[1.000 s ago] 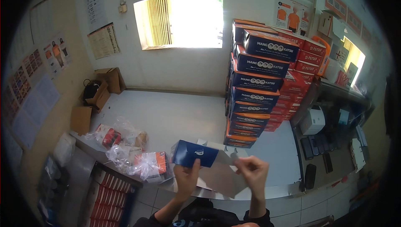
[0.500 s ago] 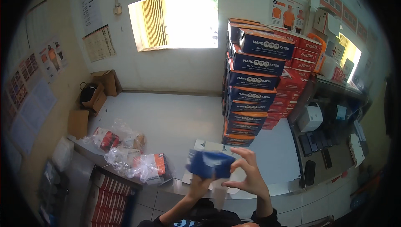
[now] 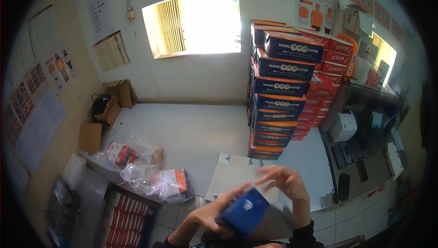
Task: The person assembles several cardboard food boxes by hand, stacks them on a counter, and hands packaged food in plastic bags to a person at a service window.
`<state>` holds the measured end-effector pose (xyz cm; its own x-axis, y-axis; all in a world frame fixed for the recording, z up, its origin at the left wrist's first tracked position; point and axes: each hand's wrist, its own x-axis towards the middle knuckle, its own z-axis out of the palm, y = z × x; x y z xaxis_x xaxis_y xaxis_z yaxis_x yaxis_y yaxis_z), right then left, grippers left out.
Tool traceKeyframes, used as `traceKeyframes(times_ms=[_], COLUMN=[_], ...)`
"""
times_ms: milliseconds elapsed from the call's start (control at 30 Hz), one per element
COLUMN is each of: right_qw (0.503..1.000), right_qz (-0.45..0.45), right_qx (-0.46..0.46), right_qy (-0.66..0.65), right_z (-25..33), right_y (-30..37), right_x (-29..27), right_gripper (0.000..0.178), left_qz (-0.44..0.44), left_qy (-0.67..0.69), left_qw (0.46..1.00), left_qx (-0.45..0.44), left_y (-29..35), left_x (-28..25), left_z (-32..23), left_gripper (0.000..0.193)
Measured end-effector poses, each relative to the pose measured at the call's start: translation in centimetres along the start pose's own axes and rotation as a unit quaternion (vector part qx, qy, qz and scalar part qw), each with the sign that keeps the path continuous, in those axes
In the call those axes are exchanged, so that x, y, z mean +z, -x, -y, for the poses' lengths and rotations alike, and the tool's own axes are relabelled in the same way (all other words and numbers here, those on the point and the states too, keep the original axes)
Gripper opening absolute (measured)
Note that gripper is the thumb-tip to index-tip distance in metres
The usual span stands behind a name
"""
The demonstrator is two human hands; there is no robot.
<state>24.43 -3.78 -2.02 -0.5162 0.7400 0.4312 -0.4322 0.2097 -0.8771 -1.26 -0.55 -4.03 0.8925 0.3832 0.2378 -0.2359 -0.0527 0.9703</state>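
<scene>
A dark blue cardboard box (image 3: 245, 211) with a small white mark is held tilted over the table's near edge, close to my body. My left hand (image 3: 209, 212) is closed on its left side, the fingers along the upper edge. A greyish panel (image 3: 279, 220), smeared by motion, shows at the right of the box. My right hand (image 3: 288, 183) hovers just above and right of the box, fingers bent and apart; whether a fingertip touches it I cannot tell. Beyond both hands, a flat pale cardboard blank (image 3: 235, 170) with notched edges lies on the table.
Tall stacks of dark blue-and-orange boxes (image 3: 280, 88) and red boxes (image 3: 326, 88) rise at the right. Plastic-wrapped packages (image 3: 169, 182) lie left on the white table (image 3: 182, 125). A crate of red-and-white boxes (image 3: 125, 220) stands lower left. Phones and a white printer (image 3: 344, 127) occupy the right counter.
The blue box has come nearer my body and turned, showing a different face. My right hand has shifted slightly right, its fingers now pointing left above the box. More of the pale blank shows.
</scene>
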Motion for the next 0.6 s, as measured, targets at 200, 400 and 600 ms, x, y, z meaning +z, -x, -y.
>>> traceKeyframes(times_ms=[200, 400, 600], right_qw=[0.906, 0.811, 0.870], right_qz=[-0.062, -0.001, 0.049], right_qx=[0.007, -0.109, -0.179], right_qy=[0.420, 0.575, 0.456], right_z=[0.8, 4.2, 2.3], right_y=[-0.2, 1.2, -0.1], right_x=[5.1, 2.8, 6.4], right_gripper=[0.061, 0.031, 0.020], left_qz=[-0.224, -0.096, -0.153], left_qy=[-0.374, -0.313, -0.266], left_qw=[0.895, 0.945, 0.950], left_qx=[0.096, -0.013, 0.056], left_y=[-0.7, 0.2, -1.0], left_x=[0.9, -0.1, 1.8], left_z=[-1.6, -2.4, -1.1], left_gripper=[0.109, 0.099, 0.133])
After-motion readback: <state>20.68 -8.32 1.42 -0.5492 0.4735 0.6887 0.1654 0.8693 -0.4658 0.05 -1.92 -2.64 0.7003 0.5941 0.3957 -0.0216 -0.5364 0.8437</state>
